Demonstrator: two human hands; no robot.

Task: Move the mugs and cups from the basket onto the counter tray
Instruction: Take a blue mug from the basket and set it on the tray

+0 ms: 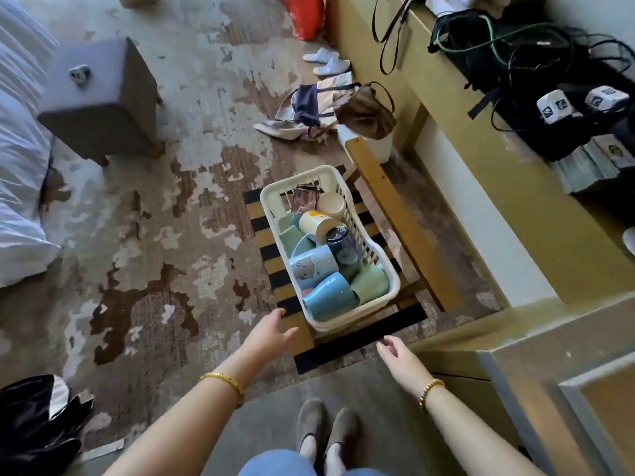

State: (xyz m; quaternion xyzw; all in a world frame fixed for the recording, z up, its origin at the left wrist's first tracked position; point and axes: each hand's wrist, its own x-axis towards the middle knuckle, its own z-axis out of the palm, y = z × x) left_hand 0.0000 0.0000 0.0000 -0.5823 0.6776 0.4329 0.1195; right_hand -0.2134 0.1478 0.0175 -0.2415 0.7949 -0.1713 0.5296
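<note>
A: Patchy brown-and-grey carpet [144,235] filled most of the head view. What stood on it?

B: A yellow-green counter [536,187] ran along the right side, with black cables [536,60] heaped at its far end. At the left edge lay white bedding [20,166], and beside it a grey upholstered stool [103,101].

A: And the task's own things?

B: A wooden rack [388,201] with black straps stood beside the counter, and the white slotted basket [378,255] rested on it. The basket was full: a blue mug [326,297] lay on its side at the near end, touching a green mug [369,285]; behind them lay a pale blue printed mug [311,266], a dark blue glass [340,240], a cream cup [319,225], and at the far end a clear glass [304,199]. No tray could be told in this view.

A: The hands?

B: The left hand [269,333] reached toward the basket's near left corner, fingers straight and slightly apart, touching nothing. The right hand [400,357] hung short of the near edge, fingers loosely bent and empty. Each wrist bore a gold bracelet [225,383].
</note>
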